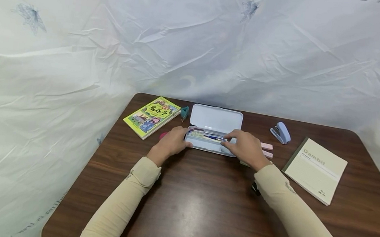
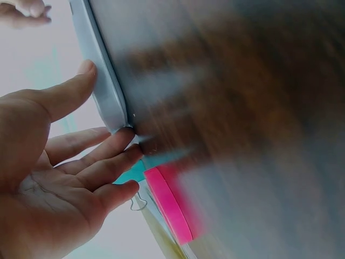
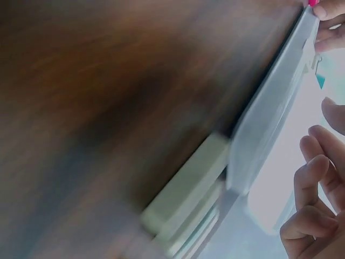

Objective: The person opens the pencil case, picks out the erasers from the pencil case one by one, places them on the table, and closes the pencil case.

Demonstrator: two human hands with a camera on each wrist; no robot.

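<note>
An opened white pencil case (image 1: 204,145) lies on the table, its lid (image 1: 216,118) tilted back. Several pens (image 1: 213,138) lie along its back part. My left hand (image 1: 173,141) holds the case's left end, the thumb on its front wall and the fingertips at the corner, as the left wrist view also shows. Over the right part of the case hovers my right hand (image 1: 247,148), fingers loosely bent. In the right wrist view its thumb (image 3: 333,116) and forefinger stand apart, with nothing visible between them.
Left of the case are a yellow book (image 1: 151,117), a teal binder clip (image 1: 184,112) and a pink block (image 2: 170,208). To the right lie pink erasers (image 1: 266,146), a pale blue stapler (image 1: 280,133) and a notebook (image 1: 316,169). A pale green block (image 3: 186,186) sits near the case's front right corner.
</note>
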